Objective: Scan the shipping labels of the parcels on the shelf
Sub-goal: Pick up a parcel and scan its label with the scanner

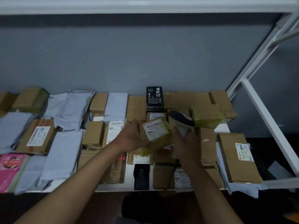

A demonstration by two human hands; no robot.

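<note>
My left hand (131, 137) grips a small cardboard parcel (157, 135) wrapped in yellowish tape, lifted above the shelf with its white shipping label (153, 128) facing up. My right hand (186, 143) holds the grey handle of a barcode scanner (181, 121), whose dark head sits just right of the parcel and above it. Many other parcels cover the white shelf (222, 127), among them a brown box with a label (39, 136) at the left and a flat brown box (237, 157) at the right.
A black scanner stand (141, 177) sits at the shelf's front edge. A black printed box (154, 98) stands upright at the back against the grey wall. Grey poly mailers (64, 152) and a pink bag (10, 168) lie at the left. The white shelf frame (265, 113) slants at the right.
</note>
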